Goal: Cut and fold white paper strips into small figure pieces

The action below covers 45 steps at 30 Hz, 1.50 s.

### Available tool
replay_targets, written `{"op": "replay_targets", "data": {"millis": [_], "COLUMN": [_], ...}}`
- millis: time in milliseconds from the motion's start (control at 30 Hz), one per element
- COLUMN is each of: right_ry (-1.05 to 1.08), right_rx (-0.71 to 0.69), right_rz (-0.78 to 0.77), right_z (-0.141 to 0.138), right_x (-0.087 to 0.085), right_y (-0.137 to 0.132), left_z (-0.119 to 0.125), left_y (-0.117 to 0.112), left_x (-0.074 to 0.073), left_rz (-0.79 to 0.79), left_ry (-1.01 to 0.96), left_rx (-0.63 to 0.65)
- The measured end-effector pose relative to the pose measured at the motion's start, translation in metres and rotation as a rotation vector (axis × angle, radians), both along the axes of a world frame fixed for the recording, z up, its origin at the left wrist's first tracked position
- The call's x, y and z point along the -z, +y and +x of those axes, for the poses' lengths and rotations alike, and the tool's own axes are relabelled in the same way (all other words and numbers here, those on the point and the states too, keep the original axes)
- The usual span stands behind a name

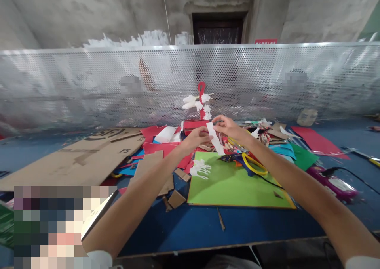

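Observation:
My left hand (196,137) and my right hand (228,127) meet above the table and both pinch a white paper strip (215,140), which hangs tilted down toward the green sheet (237,184). Just behind the hands stands a red upright paper model (201,102) with white flower-like cut-outs on it. A white paper cut-out (200,168) lies on the green sheet's left corner. Yellow-handled scissors (252,163) lie under my right forearm.
Large cardboard sheet (71,158) at left. Scraps of red, blue and green paper and cardboard bits litter the blue table (196,225). A purple glue gun (334,182) with a cable lies at right. A perforated metal screen (89,82) runs along the far edge.

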State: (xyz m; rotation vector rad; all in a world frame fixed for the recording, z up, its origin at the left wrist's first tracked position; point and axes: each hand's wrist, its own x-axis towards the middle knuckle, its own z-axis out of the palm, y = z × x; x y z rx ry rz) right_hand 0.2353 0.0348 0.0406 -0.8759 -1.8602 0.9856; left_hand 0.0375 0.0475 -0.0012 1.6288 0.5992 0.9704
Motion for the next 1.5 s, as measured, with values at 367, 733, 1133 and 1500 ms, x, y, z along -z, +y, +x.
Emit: {"op": "replay_targets", "data": {"millis": [367, 733, 1133, 1500], "right_ry": [0.077, 0.096, 0.026, 0.058], "right_rx": [-0.084, -0.121, -0.062, -0.053], "right_rz": [-0.077, -0.1, 0.001, -0.021], "right_z": [-0.004, -0.004, -0.001, 0.002], "right_x": [0.012, 0.018, 0.019, 0.021], "right_y": [0.003, 0.009, 0.014, 0.019], "left_z": [-0.004, -0.001, -0.004, -0.004], "left_y": [0.009, 0.012, 0.008, 0.014], "left_x": [0.0, 0.0, -0.007, 0.001], "left_rz": [0.091, 0.159, 0.165, 0.189], "left_ry": [-0.063, 0.01, 0.121, 0.14], "left_rx": [-0.12, -0.215, -0.163, -0.151]}}
